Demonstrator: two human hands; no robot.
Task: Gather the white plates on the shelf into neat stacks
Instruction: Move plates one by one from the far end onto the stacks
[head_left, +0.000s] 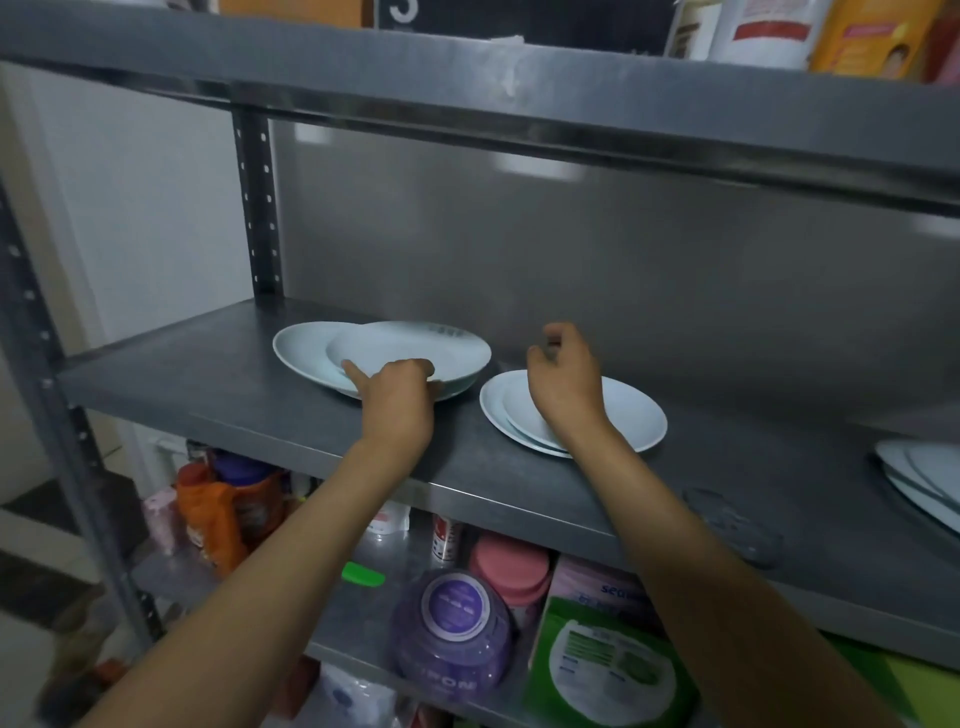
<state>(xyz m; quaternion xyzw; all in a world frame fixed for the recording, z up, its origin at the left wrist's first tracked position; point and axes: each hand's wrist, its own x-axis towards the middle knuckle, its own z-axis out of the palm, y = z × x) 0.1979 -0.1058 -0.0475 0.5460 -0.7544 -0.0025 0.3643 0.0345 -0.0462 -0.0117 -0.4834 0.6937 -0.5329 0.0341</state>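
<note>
On the grey metal shelf (218, 384) lie three groups of white plates. The left group (410, 348) is two overlapping plates, the upper one shifted right. My left hand (397, 387) grips the near rim of that upper plate, thumb on top. The middle group (634, 415) holds two or three plates, loosely offset. My right hand (563, 379) hovers over its left part with fingers loosely curled, holding nothing. A third group (922, 478) is cut off at the right edge.
A dark flat object (732, 525) lies near the shelf's front edge on the right. The shelf above (467, 67) hangs low over the plates. Below stand bottles, a purple jar (452, 629) and packets. An upright post (260, 208) stands at the back left.
</note>
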